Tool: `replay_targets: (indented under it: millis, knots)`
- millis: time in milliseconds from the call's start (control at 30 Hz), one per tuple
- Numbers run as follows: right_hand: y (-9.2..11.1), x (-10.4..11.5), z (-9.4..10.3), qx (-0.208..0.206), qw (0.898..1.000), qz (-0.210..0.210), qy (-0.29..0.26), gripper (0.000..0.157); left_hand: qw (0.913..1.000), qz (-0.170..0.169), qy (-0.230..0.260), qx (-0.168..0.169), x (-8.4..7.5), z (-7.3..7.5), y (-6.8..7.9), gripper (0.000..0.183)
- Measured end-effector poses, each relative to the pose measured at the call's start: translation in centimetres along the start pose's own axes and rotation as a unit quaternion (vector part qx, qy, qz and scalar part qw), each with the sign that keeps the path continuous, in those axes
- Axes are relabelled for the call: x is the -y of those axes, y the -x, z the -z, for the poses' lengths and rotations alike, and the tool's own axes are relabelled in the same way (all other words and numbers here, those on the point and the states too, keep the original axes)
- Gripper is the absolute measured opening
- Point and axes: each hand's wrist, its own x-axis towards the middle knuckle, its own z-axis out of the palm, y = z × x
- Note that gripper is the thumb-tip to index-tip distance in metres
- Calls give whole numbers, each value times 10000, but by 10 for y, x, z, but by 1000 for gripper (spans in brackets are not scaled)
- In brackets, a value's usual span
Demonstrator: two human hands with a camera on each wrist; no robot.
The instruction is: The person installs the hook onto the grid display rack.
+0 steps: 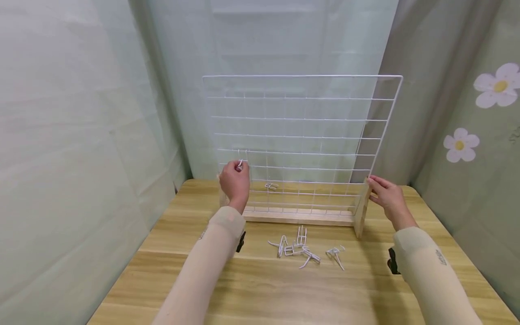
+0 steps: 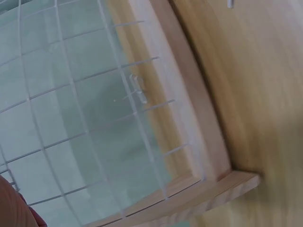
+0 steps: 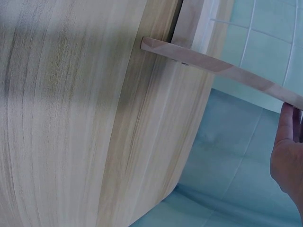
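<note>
The left hand (image 1: 235, 184) pinches a white wire hook (image 1: 241, 163) at the wire grid (image 1: 302, 75); the right hand (image 1: 389, 198) grips the wooden side support (image 1: 361, 212). Sound seating calls for both prongs level over one crosswire, the frame steadied. Loose wire hooks (image 1: 312, 256) lie right of and nearer than the left hand, whose fingers mask much of the held hook.

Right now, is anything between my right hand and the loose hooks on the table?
Yes, probably the wooden upright. The right hand touches its outer side, while the loose hooks lie leftward, in front of the grid. A straight path would likely meet its lower end; around its front, nothing visible blocks.
</note>
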Motion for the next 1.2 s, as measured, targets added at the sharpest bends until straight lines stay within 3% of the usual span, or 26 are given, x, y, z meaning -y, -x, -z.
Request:
replay_targets:
  millis: [400,600,867,1000,1200]
  knots:
    - [3,5,-3,31,10000,10,-24,69,9996,199,20,209,26,8,18,12]
    - [3,4,-3,59,9999,-34,85,68,9991,142,35,403,37,10,24,13]
    - [3,3,1,21,9999,-142,38,69,9950,182,137,972,47,11,31,12]
    - [3,3,1,64,9999,-90,54,70,9936,118,262,1088,53,10,34,11]
    - [2,3,0,107,9999,-51,100,70,9870,169,511,1513,60,11,38,13]
